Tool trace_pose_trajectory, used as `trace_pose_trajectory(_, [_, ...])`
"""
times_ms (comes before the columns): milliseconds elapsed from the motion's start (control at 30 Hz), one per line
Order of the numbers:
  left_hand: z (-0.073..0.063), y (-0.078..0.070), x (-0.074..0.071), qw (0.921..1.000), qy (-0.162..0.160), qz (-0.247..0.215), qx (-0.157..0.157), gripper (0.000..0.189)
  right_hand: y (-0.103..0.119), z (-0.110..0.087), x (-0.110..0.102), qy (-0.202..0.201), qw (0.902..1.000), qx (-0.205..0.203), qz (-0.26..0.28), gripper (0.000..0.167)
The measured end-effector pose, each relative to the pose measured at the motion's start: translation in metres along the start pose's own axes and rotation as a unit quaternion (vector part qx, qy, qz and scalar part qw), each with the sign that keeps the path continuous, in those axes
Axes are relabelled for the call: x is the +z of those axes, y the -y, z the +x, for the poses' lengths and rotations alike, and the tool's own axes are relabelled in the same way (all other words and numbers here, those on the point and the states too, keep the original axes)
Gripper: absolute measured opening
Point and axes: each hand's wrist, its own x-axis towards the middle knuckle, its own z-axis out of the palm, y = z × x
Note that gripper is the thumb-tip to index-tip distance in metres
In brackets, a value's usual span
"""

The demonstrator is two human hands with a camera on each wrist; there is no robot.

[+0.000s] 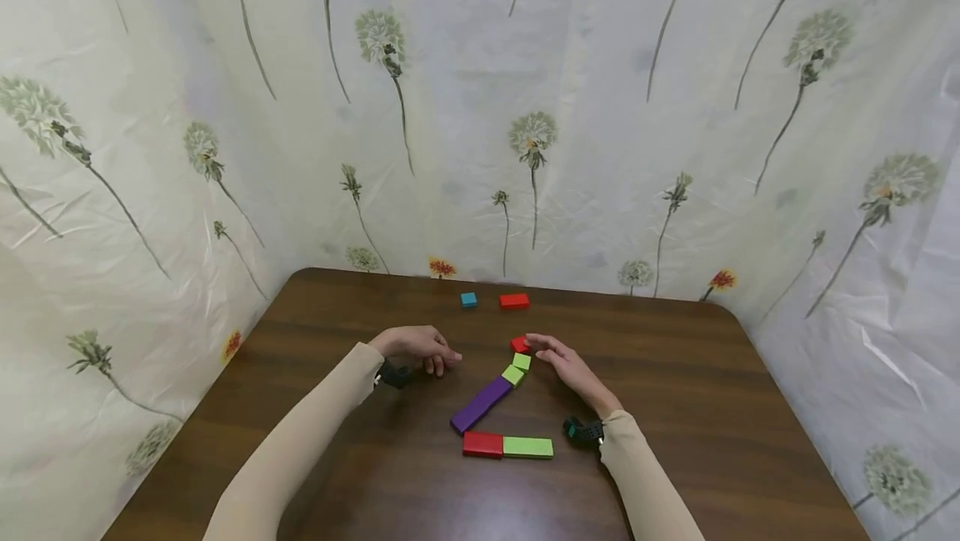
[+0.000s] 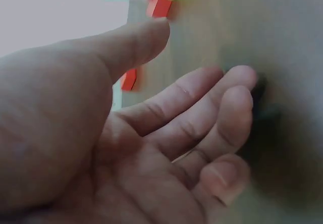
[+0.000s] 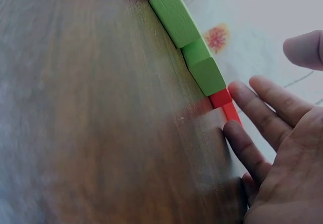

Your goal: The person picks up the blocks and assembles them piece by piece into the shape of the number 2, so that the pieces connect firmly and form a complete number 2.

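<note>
My right hand [image 1: 567, 366] reaches in from the right, its extended fingertips right at a small red block [image 1: 519, 344]. In the right wrist view its fingers lie spread beside that red block [image 3: 220, 98], with the thumb well apart. Below the red block come two small light green blocks [image 1: 517, 368], set end to end, then a long purple block [image 1: 482, 404] slanting down to the left. Left of this chain hovers my left hand [image 1: 422, 347], which holds nothing. In the left wrist view its fingers are loosely bent and the palm [image 2: 141, 178] is bare.
Closer to the front, a red block [image 1: 483, 444] and a longer light green block [image 1: 528, 447] lie end to end beneath the purple one. Towards the back edge of the brown table [image 1: 645, 341] lie a small blue block [image 1: 468, 299] and a red block [image 1: 514, 301]. A flowered curtain [image 1: 450, 124] hangs behind.
</note>
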Motion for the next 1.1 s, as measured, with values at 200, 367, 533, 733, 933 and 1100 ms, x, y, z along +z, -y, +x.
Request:
trace_pose_trajectory(200, [0.022, -0.013, -0.023, 0.9989, -0.045, 0.004, 0.009, 0.031, 0.001, -0.002, -0.002, -0.006, 1.0, -0.005, -0.004, 0.039])
trace_pose_trajectory(367, [0.044, -0.019, -0.029, 0.994, -0.093, -0.006, 0.056, 0.021, 0.013, -0.01, -0.003, 0.01, 0.9995, -0.014, -0.026, 0.043])
trace_pose_trajectory(533, [0.061, -0.028, -0.027, 0.9863, -0.149, -0.003, 0.071, 0.018, 0.025, -0.02, -0.003, 0.029, 0.9971, -0.032, -0.062, 0.05])
trace_pose_trajectory(733, [0.082, -0.044, -0.023, 0.966, -0.249, 0.031, 0.06, 0.022, 0.008, -0.013, 0.0, 0.007, 0.9975, -0.046, -0.053, 0.055])
trace_pose_trajectory(933, [0.099, -0.058, -0.015, 0.9523, -0.295, 0.031, 0.073, 0.029, -0.004, -0.006, 0.002, -0.005, 0.9975, -0.036, -0.061, 0.065])
trace_pose_trajectory(1100, [0.108, -0.066, -0.006, 0.9506, -0.301, 0.026, 0.069, 0.037, -0.004, -0.006, 0.003, 0.004, 0.9961, -0.04, -0.078, 0.07])
